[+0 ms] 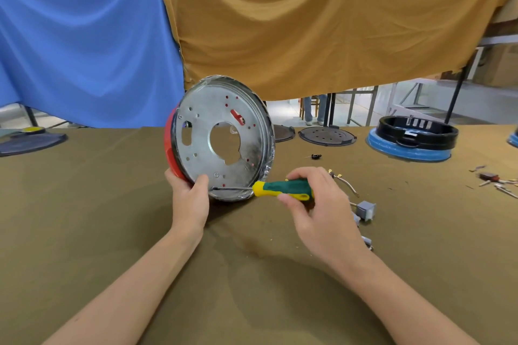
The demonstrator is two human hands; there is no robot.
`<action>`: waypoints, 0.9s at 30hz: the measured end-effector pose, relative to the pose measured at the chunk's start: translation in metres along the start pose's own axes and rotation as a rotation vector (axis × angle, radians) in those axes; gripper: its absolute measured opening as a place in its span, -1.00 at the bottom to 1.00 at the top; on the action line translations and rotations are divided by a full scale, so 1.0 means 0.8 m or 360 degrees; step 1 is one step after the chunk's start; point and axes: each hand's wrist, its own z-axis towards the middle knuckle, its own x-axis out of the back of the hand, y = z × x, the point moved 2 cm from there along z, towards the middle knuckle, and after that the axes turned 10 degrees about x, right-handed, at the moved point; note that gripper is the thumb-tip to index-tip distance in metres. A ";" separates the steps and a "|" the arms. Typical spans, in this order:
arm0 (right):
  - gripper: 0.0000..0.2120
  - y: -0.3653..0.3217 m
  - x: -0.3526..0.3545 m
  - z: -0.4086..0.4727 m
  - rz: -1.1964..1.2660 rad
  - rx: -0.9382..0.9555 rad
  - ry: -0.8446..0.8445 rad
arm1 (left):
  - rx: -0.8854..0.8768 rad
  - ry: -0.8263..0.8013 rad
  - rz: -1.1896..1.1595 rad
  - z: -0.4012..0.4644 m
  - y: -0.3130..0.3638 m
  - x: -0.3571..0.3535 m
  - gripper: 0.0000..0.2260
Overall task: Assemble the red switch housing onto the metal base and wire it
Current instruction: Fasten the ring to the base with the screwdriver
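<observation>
Your left hand (190, 195) grips the metal base (222, 137) upright on the table (112, 204), red switch housing (171, 148) behind it. Keep the screwdriver (280, 189), pinched in your right hand (316, 204), square to the screw. Loose wired connectors (364, 210) lie just right, clear.

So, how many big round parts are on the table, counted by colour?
Silver metal base with red housing, held upright by the left hand: 1
Dark flat discs: 2
Black ring on blue base: 1
Total: 4
</observation>
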 end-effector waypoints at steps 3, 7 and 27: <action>-0.69 -0.008 -0.002 -0.001 -0.0403 -0.0034 0.0107 | -0.0053 -0.0010 0.0058 -0.001 -0.001 -0.002 -0.57; -0.58 -0.008 -0.002 -0.003 -0.0383 -0.0197 -0.0033 | -0.0108 0.0007 0.0062 -0.002 -0.002 -0.002 -0.60; -0.79 -0.009 -0.004 -0.004 0.0081 0.0041 -0.0132 | 0.0050 -0.0009 -0.0118 0.005 -0.004 -0.001 -0.47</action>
